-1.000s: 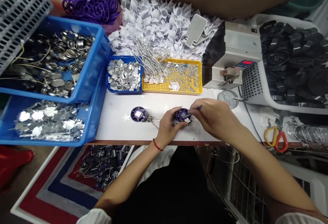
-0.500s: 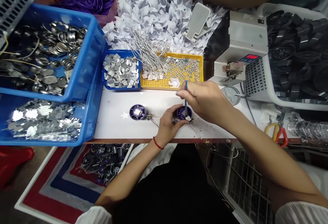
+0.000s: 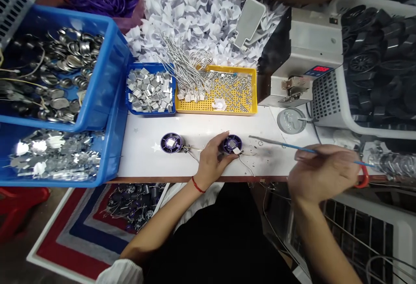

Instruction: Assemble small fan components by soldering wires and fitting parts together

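Observation:
My left hand point(image 3: 210, 157) grips a round purple spoked part point(image 3: 229, 138) at the table's front, thumb and fingers around its near side. A grey patch shows at that part's middle, and a small white block point(image 3: 236, 150) with wires lies at its rim. Off to the right, my right hand point(image 3: 325, 175) is closed around a thin blue stick with a grey end point(image 3: 276, 142), which points left and is apart from the part. A second purple spoked part point(image 3: 171, 143) stands to the left, a white square on its centre and wires trailing right.
Behind are a blue tray point(image 3: 151, 113) of metal pieces and a yellow tray point(image 3: 195, 110) with wired blocks and small metal parts. Large blue bins point(image 3: 112, 59) stand left. A metal machine point(image 3: 312, 37) with a red display, a shallow round dish point(image 3: 291, 121) and a white basket point(image 3: 331, 106) are on the right.
My right hand has moved right and down, drawing the stick away from the held part; the stick has gone from upright to nearly level. My left hand keeps its hold.

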The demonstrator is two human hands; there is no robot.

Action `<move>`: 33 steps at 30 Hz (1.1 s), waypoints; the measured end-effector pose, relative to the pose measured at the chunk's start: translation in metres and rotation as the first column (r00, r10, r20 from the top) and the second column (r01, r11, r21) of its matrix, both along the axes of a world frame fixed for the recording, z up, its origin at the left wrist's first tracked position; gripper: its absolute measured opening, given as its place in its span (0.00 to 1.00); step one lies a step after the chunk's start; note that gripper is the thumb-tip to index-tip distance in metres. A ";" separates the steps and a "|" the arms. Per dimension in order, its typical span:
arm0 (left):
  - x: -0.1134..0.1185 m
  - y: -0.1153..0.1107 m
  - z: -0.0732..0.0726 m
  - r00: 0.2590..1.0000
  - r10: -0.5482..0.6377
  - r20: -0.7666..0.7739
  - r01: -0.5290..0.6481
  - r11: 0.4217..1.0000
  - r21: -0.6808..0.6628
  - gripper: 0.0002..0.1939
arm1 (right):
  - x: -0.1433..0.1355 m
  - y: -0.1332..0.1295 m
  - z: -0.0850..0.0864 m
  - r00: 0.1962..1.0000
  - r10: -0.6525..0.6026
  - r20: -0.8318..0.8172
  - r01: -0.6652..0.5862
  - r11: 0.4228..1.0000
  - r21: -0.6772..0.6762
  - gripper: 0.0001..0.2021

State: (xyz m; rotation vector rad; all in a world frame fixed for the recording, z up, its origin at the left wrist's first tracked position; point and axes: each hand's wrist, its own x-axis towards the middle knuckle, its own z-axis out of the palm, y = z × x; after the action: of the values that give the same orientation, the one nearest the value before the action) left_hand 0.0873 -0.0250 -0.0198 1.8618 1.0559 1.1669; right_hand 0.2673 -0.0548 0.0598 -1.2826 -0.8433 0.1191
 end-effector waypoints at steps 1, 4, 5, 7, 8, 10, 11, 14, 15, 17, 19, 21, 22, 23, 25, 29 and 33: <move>0.000 0.000 0.003 1.000 0.001 -0.021 -0.001 1.000 0.009 0.33 | -0.006 0.002 -0.007 0.990 -0.023 -0.139 0.018 0.999 -0.042 0.13; 0.004 0.000 0.015 0.994 0.047 -0.094 -0.050 0.998 -0.030 0.32 | -0.034 0.012 -0.030 0.902 0.039 -0.430 -0.089 0.991 -0.098 0.11; 0.006 0.001 0.020 0.991 0.071 -0.110 -0.077 0.995 -0.056 0.30 | -0.044 0.017 -0.036 0.875 0.055 -0.481 -0.115 0.989 -0.097 0.11; 0.011 0.003 0.029 0.986 0.095 -0.135 -0.110 0.988 -0.110 0.27 | -0.062 0.027 -0.045 0.836 0.058 -0.545 -0.139 0.984 -0.108 0.12; 0.014 0.004 0.033 0.984 0.094 -0.149 -0.115 0.984 -0.136 0.27 | -0.068 0.031 -0.048 0.819 0.051 -0.572 -0.149 0.981 -0.126 0.13; 0.018 0.008 0.040 0.978 0.084 -0.188 -0.120 0.975 -0.185 0.28 | -0.075 0.037 -0.051 0.781 0.032 -0.624 -0.164 0.974 -0.156 0.14; 0.019 0.010 0.042 0.977 0.081 -0.197 -0.123 0.969 -0.214 0.27 | -0.077 0.039 -0.052 0.762 0.027 -0.647 -0.171 0.972 -0.160 0.14; 0.019 0.017 0.041 0.989 0.095 -0.110 -0.128 0.927 -0.352 0.21 | -0.079 0.042 -0.053 0.719 0.023 -0.695 -0.159 0.978 -0.132 0.15; 0.019 0.020 0.040 0.993 0.103 -0.056 -0.117 0.906 -0.406 0.20 | -0.079 0.042 -0.053 0.708 0.024 -0.705 -0.149 0.982 -0.116 0.14; 0.016 0.024 0.035 0.992 0.118 0.042 -0.082 0.869 -0.488 0.17 | -0.081 0.044 -0.052 0.698 0.019 -0.716 -0.127 0.987 -0.098 0.14; 0.014 0.025 0.031 0.986 0.128 0.103 -0.056 0.853 -0.519 0.16 | -0.084 0.045 -0.052 0.698 0.009 -0.716 -0.112 0.989 -0.096 0.13; 0.014 0.025 0.027 0.980 0.139 0.143 -0.044 0.851 -0.524 0.16 | -0.087 0.046 -0.051 0.701 0.001 -0.713 -0.107 0.989 -0.103 0.13; 0.014 0.024 0.026 0.977 0.146 0.155 -0.045 0.851 -0.524 0.16 | -0.088 0.046 -0.050 0.700 0.001 -0.714 -0.109 0.989 -0.105 0.14; 0.014 0.023 0.026 0.975 0.155 0.159 -0.051 0.851 -0.523 0.16 | -0.089 0.047 -0.050 0.698 0.002 -0.716 -0.112 0.988 -0.107 0.14; 0.015 0.021 0.025 0.974 0.167 0.153 -0.064 0.852 -0.520 0.18 | -0.090 0.046 -0.049 0.704 0.004 -0.710 -0.127 0.984 -0.121 0.15; 0.017 0.021 0.026 0.976 0.157 0.153 -0.054 0.848 -0.527 0.22 | -0.092 0.046 -0.051 0.735 0.000 -0.678 -0.145 0.977 -0.156 0.15; 0.020 0.019 0.029 0.979 0.168 0.117 -0.085 0.853 -0.514 0.25 | -0.092 0.046 -0.051 0.741 0.006 -0.671 -0.153 0.975 -0.160 0.15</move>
State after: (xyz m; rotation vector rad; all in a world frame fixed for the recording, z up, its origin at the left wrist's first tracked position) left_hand 0.1069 -0.0063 0.0097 1.2818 1.2650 0.9673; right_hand 0.1756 -0.0089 0.0089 -1.2635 -0.2554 0.7176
